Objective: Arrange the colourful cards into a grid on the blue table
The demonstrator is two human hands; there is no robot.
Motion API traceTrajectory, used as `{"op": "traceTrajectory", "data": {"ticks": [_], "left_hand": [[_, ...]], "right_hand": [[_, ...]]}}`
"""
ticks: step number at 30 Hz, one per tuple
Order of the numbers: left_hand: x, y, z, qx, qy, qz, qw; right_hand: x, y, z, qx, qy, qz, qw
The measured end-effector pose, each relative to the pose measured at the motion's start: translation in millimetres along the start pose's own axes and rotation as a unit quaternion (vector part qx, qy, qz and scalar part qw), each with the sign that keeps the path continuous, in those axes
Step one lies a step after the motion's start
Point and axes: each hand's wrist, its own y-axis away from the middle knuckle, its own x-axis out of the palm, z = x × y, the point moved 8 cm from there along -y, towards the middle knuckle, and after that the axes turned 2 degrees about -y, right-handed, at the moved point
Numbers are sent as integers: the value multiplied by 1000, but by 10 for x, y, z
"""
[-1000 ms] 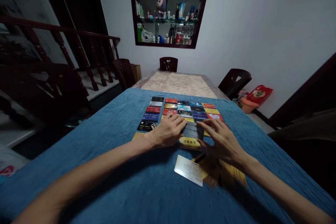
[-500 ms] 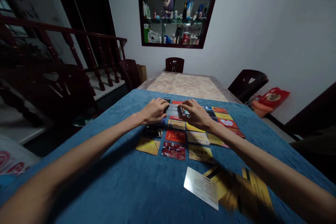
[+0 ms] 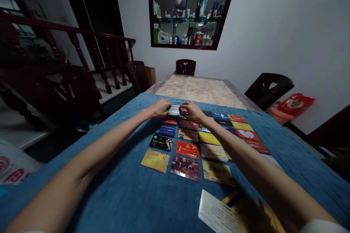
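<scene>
A silver-grey card (image 3: 174, 110) is at the far left corner of the laid-out cards, between my two hands. My left hand (image 3: 161, 108) pinches its left edge, fingers closed. At its right edge are the bent fingers of my right hand (image 3: 192, 112), also closed on it. Nearer to me lie rows of cards: a blue card (image 3: 165, 131), a black VIP card (image 3: 160, 143), an orange-red card (image 3: 187, 149), a dark red card (image 3: 185, 168) and a yellow card (image 3: 155, 160). My right forearm covers part of the rows.
A white card (image 3: 218, 214) and several gold cards (image 3: 248, 209) lie loose at the near right, partly under my right arm. The blue cloth (image 3: 123, 193) covers the near table. Chairs (image 3: 269, 89) stand around it, with a railing (image 3: 95, 36) at left.
Both hands have moved away from me and left with the silver card, from over the rows to their far left corner. The view has shifted slightly.
</scene>
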Motion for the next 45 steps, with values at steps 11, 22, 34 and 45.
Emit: {"op": "traceTrajectory", "data": {"ticks": [11, 22, 34, 45], "left_hand": [[416, -229, 266, -19, 27, 47, 998], [597, -296, 350, -17, 57, 78, 995], [577, -261, 338, -29, 47, 74, 996], [570, -282, 360, -33, 42, 60, 997]], "right_hand": [[464, -218, -188, 22, 14, 47, 999], [556, -243, -191, 15, 25, 67, 997], [592, -256, -172, 6, 29, 79, 996], [599, -265, -161, 5, 35, 86, 996]]}}
